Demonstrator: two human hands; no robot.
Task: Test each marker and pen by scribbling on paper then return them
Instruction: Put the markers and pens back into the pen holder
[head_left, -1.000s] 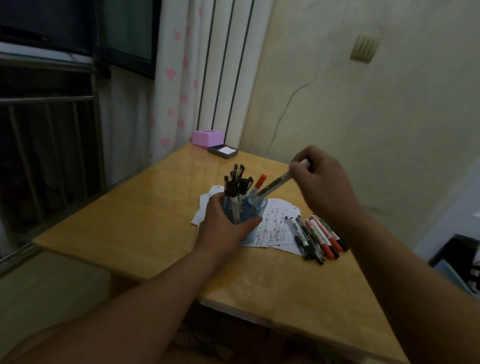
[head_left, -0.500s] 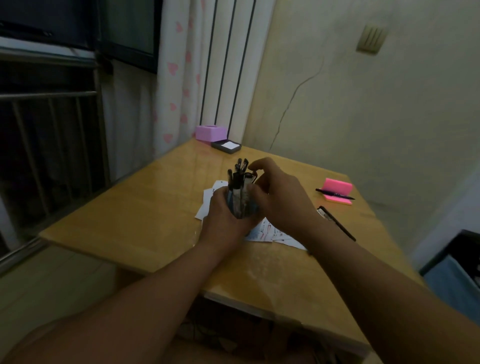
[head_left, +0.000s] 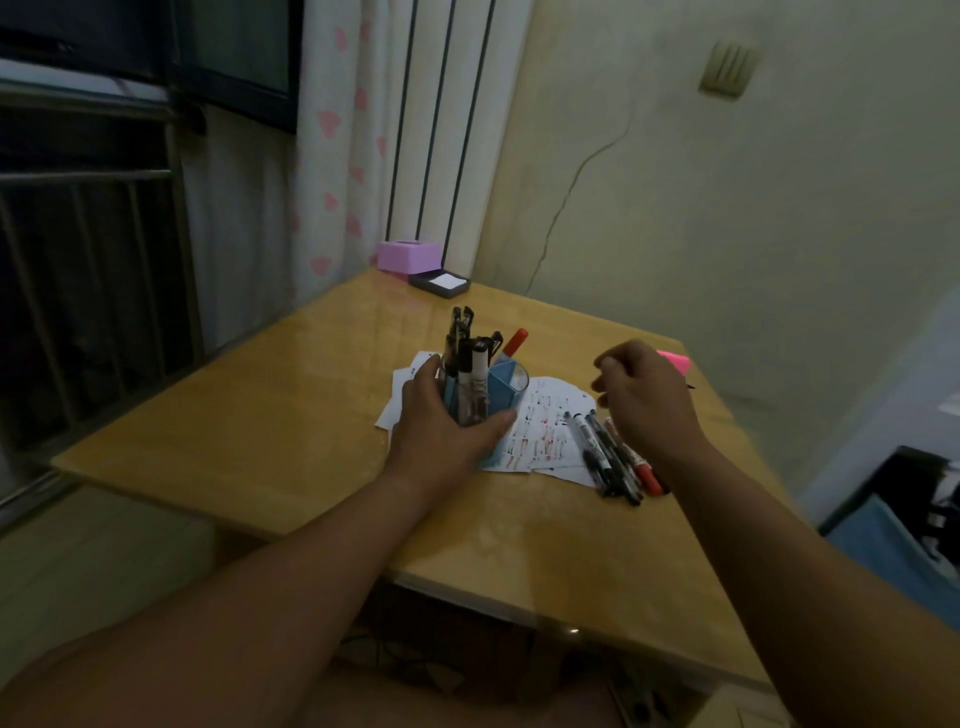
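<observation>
The holder (head_left: 506, 379) is translucent blue, bristling with black-capped markers (head_left: 464, 353) and one red cap (head_left: 517, 339) at its one o'clock. The paper (head_left: 548, 415) beneath is white, lined with rows of red and dark scribbles. At four o'clock lie white-barrelled pens (head_left: 605, 457), capped black and red. The table (head_left: 249, 415) is honey yellow, and the curtain (head_left: 337, 171) is white with pink hearts.

1. The wooden table (head_left: 260, 426) bears scribbled paper sheets (head_left: 545, 431), and a blue pen holder (head_left: 506, 382) stands on them.
2. Right of the pen holder, loose markers (head_left: 605, 457) lie side by side, partly on the sheets.
3. Behind the pen holder, at the far corner, are a pink box (head_left: 408, 255) and a dark tray (head_left: 440, 283).
4. Farther right of the pen holder, a pink pad (head_left: 675, 359) is partly visible.
</observation>
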